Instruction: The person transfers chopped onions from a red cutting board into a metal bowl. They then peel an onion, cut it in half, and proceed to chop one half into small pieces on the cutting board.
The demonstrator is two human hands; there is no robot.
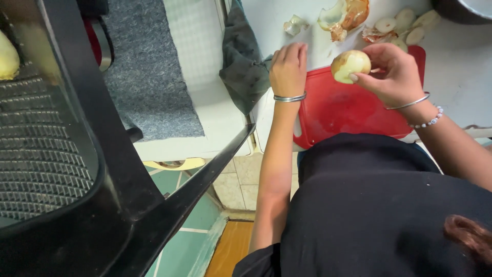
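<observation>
Over red board (348, 110) — right hand (394, 77) grips onion (350, 65).

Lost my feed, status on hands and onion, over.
Right hand holds peeled onion over red cutting board. Left hand rests on board's edge, empty. Onion skins behind board.

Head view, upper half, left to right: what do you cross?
Black slotted crate → grey-blue mat → dark grey cloth → left hand → peeled onion → right hand, which holds the onion over the red cutting board.
</observation>
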